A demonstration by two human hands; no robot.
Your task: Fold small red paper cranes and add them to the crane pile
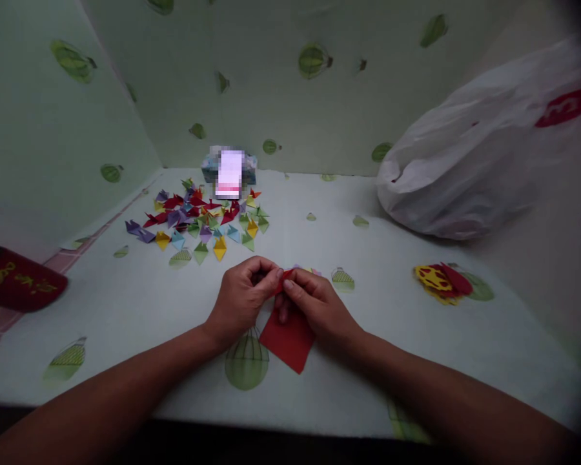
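Note:
My left hand [244, 294] and my right hand [322, 300] meet over the middle of the table. Between their thumbs and fingers they pinch a small piece of red folded paper [283, 280], largely hidden by the fingertips. Below the hands is a flat red paper square [289, 342], one corner pointing toward me and its upper part covered by the fingers. Whether it joins the folded piece I cannot tell. Just behind my right hand, pale coloured paper [312, 271] peeks out.
Several folded paper cranes [193, 216] in many colours spread over the back left, before a lit phone [230, 171]. A dark red container [22, 281] lies at the left. A white plastic bag [455, 155] fills the back right, with red and yellow cutouts [440, 281] nearer me.

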